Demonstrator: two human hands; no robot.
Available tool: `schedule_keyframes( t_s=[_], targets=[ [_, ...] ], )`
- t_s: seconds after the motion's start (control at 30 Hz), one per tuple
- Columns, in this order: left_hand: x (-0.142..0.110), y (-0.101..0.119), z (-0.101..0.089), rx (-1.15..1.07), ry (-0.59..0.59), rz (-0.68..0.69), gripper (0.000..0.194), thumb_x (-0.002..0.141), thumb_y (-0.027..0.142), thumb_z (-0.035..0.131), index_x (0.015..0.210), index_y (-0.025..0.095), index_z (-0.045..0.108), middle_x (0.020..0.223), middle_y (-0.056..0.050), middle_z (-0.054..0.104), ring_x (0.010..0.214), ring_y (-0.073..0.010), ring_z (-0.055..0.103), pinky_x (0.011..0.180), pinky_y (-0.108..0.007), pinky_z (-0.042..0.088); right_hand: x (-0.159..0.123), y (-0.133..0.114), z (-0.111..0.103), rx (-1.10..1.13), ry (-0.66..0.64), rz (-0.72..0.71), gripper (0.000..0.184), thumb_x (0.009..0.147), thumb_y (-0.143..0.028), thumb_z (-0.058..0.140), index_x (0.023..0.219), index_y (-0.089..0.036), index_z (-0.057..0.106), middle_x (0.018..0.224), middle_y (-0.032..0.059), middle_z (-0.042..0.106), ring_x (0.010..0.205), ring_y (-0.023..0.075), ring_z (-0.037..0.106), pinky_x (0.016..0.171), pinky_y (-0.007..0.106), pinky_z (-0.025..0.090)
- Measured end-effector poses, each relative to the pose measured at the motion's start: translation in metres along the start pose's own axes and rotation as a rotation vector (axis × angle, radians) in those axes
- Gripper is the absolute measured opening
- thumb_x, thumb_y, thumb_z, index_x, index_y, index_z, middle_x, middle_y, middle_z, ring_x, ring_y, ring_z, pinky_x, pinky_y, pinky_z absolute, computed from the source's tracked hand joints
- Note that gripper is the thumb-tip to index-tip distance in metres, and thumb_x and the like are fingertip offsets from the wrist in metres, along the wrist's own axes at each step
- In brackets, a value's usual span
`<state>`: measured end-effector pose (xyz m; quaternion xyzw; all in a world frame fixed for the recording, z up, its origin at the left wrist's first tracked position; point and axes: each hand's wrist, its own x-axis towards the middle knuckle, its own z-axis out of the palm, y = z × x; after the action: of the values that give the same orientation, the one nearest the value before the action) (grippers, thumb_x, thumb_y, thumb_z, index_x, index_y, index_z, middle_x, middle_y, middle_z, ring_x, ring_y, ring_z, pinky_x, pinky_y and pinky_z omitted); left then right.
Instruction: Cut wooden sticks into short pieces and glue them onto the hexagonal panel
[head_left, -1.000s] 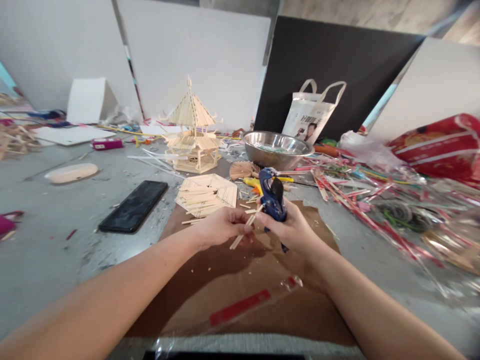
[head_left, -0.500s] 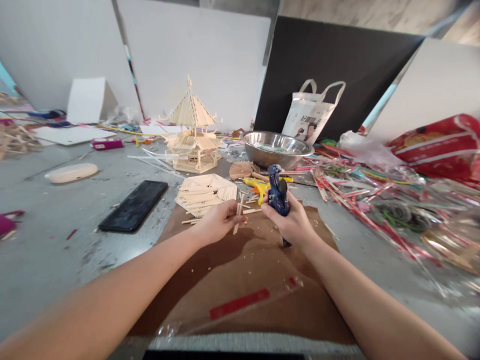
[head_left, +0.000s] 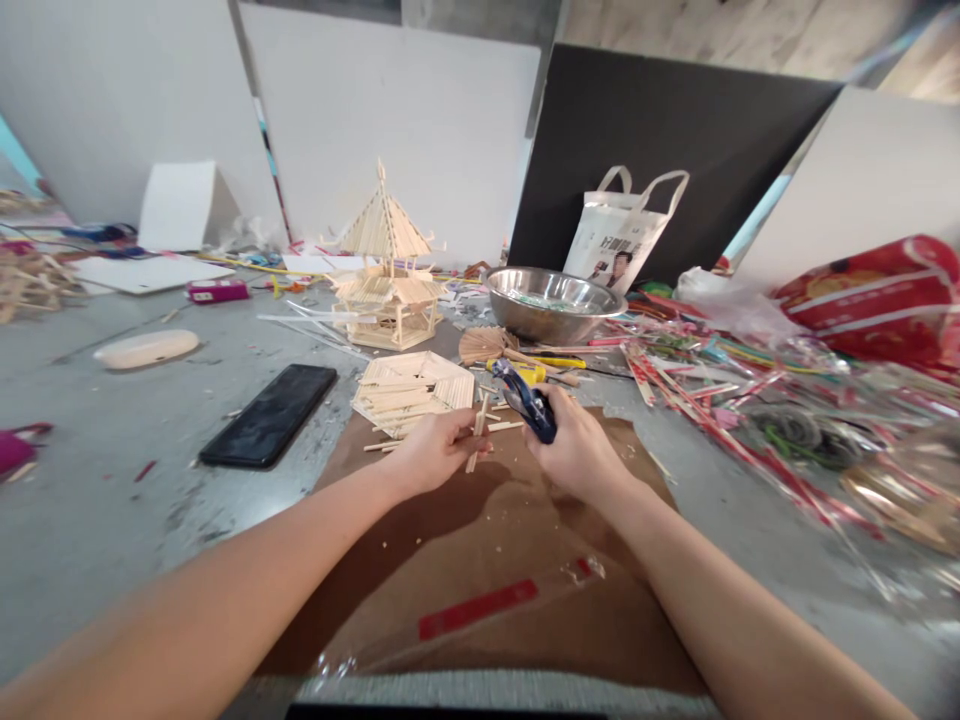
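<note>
My left hand (head_left: 439,448) is closed around a couple of thin wooden sticks (head_left: 478,432), held nearly upright between thumb and fingers. My right hand (head_left: 574,440) grips a dark blue hand cutter (head_left: 529,402), its head tilted up and to the left, apart from the sticks. Just beyond my left hand lies a flat hexagonal panel of wooden sticks (head_left: 416,375). A yellow glue gun (head_left: 529,372) lies partly hidden behind the cutter. Both hands hover over a brown sheet (head_left: 510,530) with small chips on it.
Behind the panel stands a stick-built pagoda model (head_left: 390,280). A steel bowl (head_left: 555,305) and a white handled bag (head_left: 619,235) stand at the back. To the left lie a black phone (head_left: 270,415) and a white oval case (head_left: 146,350). Plastic-wrapped sticks (head_left: 720,420) clutter the right.
My left hand drew the sticks away from the cutter and turned them more upright. The cutter, first at the sticks, swung from upright to leaning left as my right hand rotated.
</note>
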<state>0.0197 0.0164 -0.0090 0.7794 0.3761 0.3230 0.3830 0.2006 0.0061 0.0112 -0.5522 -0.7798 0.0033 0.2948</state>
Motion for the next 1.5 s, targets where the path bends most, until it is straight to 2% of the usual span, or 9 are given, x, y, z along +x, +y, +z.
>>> schedule_keyframes(
  t_s=[0.1,0.23,0.33,0.5,0.67,0.8,1.03,1.2,1.5],
  targets=[
    [0.000,-0.004,0.003,-0.023,0.047,-0.031,0.018,0.076,0.029,0.040,0.080,0.015,0.050,0.070,-0.003,0.060,0.064,-0.0121,0.056,0.056,-0.021,0.040,0.000,0.002,0.000,-0.081,-0.033,0.022,0.040,0.064,-0.019,0.046,0.104,-0.020,0.039,0.092,0.0085,0.054,0.082,0.0232,0.051,0.068,0.032,0.038],
    [0.002,-0.012,0.006,0.147,0.179,-0.028,0.019,0.075,0.030,0.040,0.074,0.014,0.052,0.063,-0.001,0.057,0.058,-0.0105,0.050,0.053,-0.020,0.037,0.000,0.004,0.001,-0.159,-0.078,0.031,0.044,0.063,-0.016,0.043,0.106,-0.019,0.038,0.096,0.0082,0.052,0.087,0.0223,0.049,0.071,0.031,0.037],
    [0.002,-0.014,0.006,0.246,0.221,-0.019,0.020,0.076,0.029,0.040,0.069,0.014,0.050,0.058,0.001,0.053,0.053,-0.0090,0.046,0.050,-0.019,0.033,-0.001,0.003,0.003,-0.206,-0.121,0.021,0.047,0.062,-0.018,0.044,0.109,-0.017,0.036,0.098,0.0083,0.052,0.089,0.0227,0.048,0.072,0.031,0.036],
    [0.000,-0.009,0.006,0.369,0.236,0.024,0.017,0.077,0.026,0.039,0.067,0.015,0.047,0.055,0.001,0.052,0.049,-0.0087,0.045,0.047,-0.019,0.031,-0.002,-0.004,0.002,-0.222,-0.178,0.030,0.044,0.062,-0.017,0.043,0.106,-0.018,0.039,0.095,0.0070,0.053,0.087,0.0214,0.048,0.071,0.029,0.034],
    [-0.001,-0.006,0.011,0.447,0.251,0.052,0.018,0.079,0.024,0.035,0.081,0.014,0.050,0.066,-0.005,0.058,0.060,-0.0136,0.054,0.054,-0.022,0.036,-0.004,-0.012,0.002,-0.228,-0.222,0.023,0.043,0.063,-0.017,0.042,0.106,-0.018,0.039,0.095,0.0068,0.053,0.088,0.0209,0.047,0.071,0.028,0.032],
    [-0.001,-0.006,0.015,0.512,0.239,0.080,0.023,0.081,0.023,0.032,0.087,0.014,0.052,0.072,-0.007,0.061,0.064,-0.0159,0.057,0.056,-0.024,0.039,-0.006,-0.016,0.002,-0.270,-0.224,0.020,0.045,0.063,-0.017,0.043,0.108,-0.018,0.038,0.096,0.0067,0.053,0.087,0.0208,0.048,0.070,0.028,0.032],
    [-0.001,-0.006,0.017,0.615,0.274,0.162,0.025,0.081,0.021,0.031,0.084,0.013,0.055,0.077,-0.008,0.062,0.067,-0.0163,0.058,0.059,-0.025,0.042,-0.008,-0.020,0.002,-0.337,-0.210,0.009,0.044,0.065,-0.020,0.042,0.109,-0.017,0.037,0.094,0.0070,0.054,0.084,0.0211,0.049,0.068,0.028,0.032],
    [-0.001,-0.010,0.015,0.711,0.272,0.148,0.024,0.080,0.019,0.033,0.082,0.012,0.055,0.072,-0.008,0.062,0.064,-0.0166,0.059,0.060,-0.027,0.044,-0.009,-0.020,0.002,-0.387,-0.200,0.016,0.044,0.063,-0.019,0.044,0.106,-0.017,0.039,0.090,0.0070,0.054,0.083,0.0214,0.049,0.068,0.029,0.031],
    [-0.003,-0.013,0.014,0.824,0.225,0.129,0.026,0.081,0.020,0.032,0.093,0.012,0.053,0.066,-0.006,0.062,0.057,-0.0150,0.058,0.061,-0.028,0.046,-0.008,-0.019,0.004,-0.386,-0.210,0.048,0.048,0.062,-0.020,0.044,0.109,-0.018,0.037,0.091,0.0068,0.054,0.082,0.0214,0.049,0.066,0.029,0.031]
  ],
)
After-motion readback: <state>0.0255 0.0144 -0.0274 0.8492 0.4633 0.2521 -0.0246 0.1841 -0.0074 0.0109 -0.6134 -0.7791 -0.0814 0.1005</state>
